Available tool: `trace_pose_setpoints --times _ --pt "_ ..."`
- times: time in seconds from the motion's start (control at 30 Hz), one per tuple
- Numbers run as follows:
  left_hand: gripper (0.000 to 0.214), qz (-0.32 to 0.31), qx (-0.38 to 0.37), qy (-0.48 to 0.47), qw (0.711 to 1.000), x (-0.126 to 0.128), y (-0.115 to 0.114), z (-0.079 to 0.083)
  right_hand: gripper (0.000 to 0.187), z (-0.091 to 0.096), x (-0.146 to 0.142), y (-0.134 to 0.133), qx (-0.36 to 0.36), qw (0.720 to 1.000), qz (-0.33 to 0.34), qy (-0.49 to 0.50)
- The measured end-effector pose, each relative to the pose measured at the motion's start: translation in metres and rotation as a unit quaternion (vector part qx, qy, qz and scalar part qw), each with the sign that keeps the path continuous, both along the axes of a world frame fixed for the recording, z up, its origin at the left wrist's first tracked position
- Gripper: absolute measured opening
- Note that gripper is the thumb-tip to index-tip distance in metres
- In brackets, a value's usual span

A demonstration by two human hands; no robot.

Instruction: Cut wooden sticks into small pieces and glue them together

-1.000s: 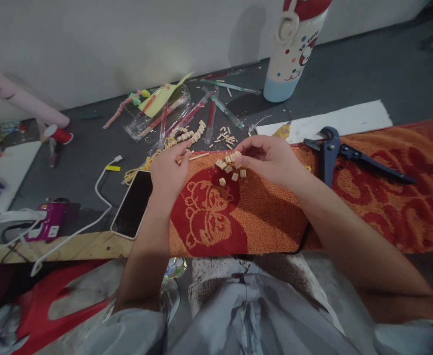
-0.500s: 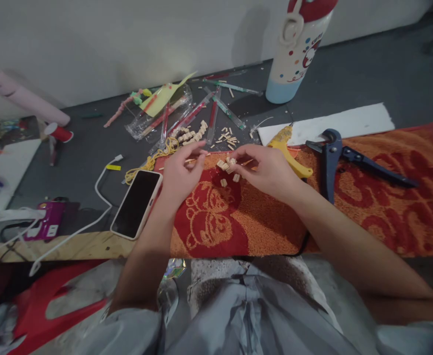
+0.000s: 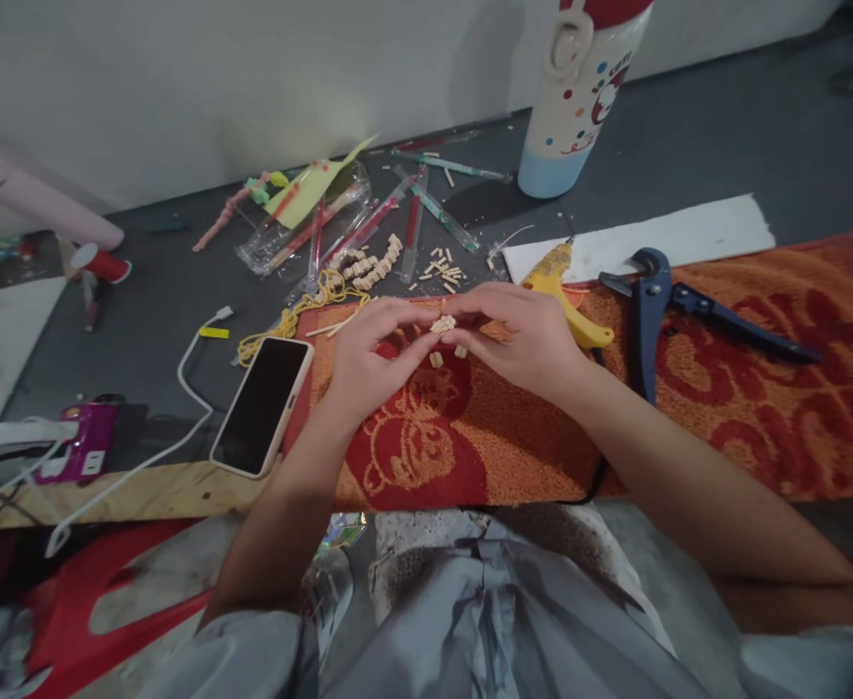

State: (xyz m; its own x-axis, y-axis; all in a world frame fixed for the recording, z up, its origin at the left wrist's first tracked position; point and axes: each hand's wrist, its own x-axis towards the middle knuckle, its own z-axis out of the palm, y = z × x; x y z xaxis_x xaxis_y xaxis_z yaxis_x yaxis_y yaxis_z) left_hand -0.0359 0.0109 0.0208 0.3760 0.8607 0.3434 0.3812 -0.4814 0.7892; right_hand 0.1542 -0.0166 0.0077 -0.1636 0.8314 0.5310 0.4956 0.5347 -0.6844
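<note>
My left hand point(image 3: 372, 354) and my right hand point(image 3: 524, 335) meet over an orange and red towel point(image 3: 513, 427). Between their fingertips sits a small cluster of short pale wooden pieces point(image 3: 442, 324), and both hands pinch at it. A few loose pieces point(image 3: 437, 359) lie on the towel just below. Thin wooden sticks point(image 3: 335, 328) lie at the towel's far left edge, close to my left hand.
A black phone point(image 3: 261, 406) lies left of the towel beside a white cable point(image 3: 189, 374). A yellow glue gun point(image 3: 564, 291) and blue pliers point(image 3: 651, 301) rest to the right. More wooden bits point(image 3: 372, 265), plastic-wrapped sticks point(image 3: 368, 228) and a bottle point(image 3: 575, 107) stand behind.
My left hand moved right from the towel's edge to the cluster. My right hand slid left to meet it, uncovering the glue gun. The scattered pieces are now gathered tighter.
</note>
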Motion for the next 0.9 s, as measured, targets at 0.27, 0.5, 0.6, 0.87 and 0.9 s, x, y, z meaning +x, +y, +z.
trace_pose_setpoints --times 0.27,0.5,0.6,0.87,0.9 --pt "0.010 0.022 0.066 -0.036 0.997 0.000 -0.006 -0.002 0.022 0.002 0.000 -0.003 0.000 0.999 0.037 0.034" --pt "0.006 0.001 0.169 -0.030 0.985 0.000 -0.006 -0.004 0.015 0.006 0.001 -0.005 -0.008 0.997 0.035 0.063" --pt "0.009 -0.009 0.237 -0.042 0.971 0.001 -0.002 -0.008 0.013 0.004 0.000 -0.004 0.011 0.996 0.041 0.075" --pt "0.008 -0.009 0.314 -0.078 0.946 0.002 -0.003 -0.016 0.010 -0.003 0.000 0.002 0.111 0.989 0.036 0.086" --pt "0.008 -0.008 0.323 -0.072 0.944 0.002 -0.004 -0.016 0.010 -0.003 0.000 0.002 0.117 0.989 0.034 0.081"
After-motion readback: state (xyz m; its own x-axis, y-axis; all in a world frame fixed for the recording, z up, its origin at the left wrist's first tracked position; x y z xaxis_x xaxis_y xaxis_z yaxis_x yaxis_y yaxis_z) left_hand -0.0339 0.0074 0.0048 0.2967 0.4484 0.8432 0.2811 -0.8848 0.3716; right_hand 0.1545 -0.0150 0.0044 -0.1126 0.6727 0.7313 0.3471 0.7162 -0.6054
